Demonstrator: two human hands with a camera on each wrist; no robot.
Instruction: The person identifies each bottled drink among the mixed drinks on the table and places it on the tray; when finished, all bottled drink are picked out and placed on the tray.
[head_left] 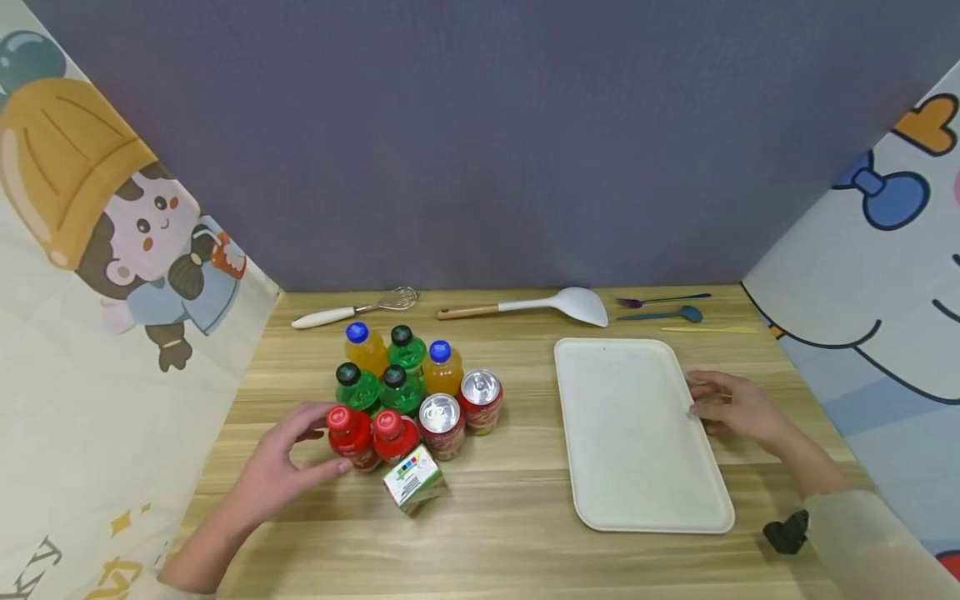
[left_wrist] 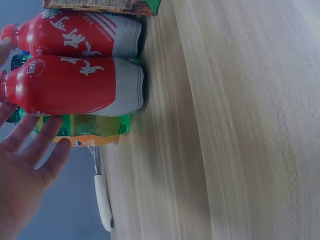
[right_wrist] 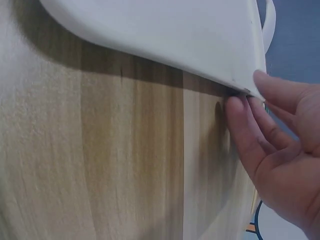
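Beside the front-left red bottle [head_left: 351,440] is my left hand [head_left: 281,462], thumb and fingers spread around its side. A second red bottle [left_wrist: 85,35] stands right against the first. My right hand [head_left: 738,412] pinches the right rim of a white rectangular tray [head_left: 637,442]. In the right wrist view, one fingertip overlaps the tray's rim from above and another finger [right_wrist: 240,122] sits below its edge. Close behind the red bottles are green bottles [head_left: 402,390] with black caps, orange bottles [head_left: 442,371] with blue caps and two drink cans [head_left: 442,427]. A small carton [head_left: 415,479] stands in front.
Along the back of the wooden table [head_left: 510,517] lie a whisk [head_left: 352,312], a turner with a wooden handle [head_left: 525,307], a purple fork [head_left: 663,299], a blue spoon [head_left: 663,314] and a gold knife [head_left: 708,330]. A grey wall panel rises behind; printed cloths flank both sides.
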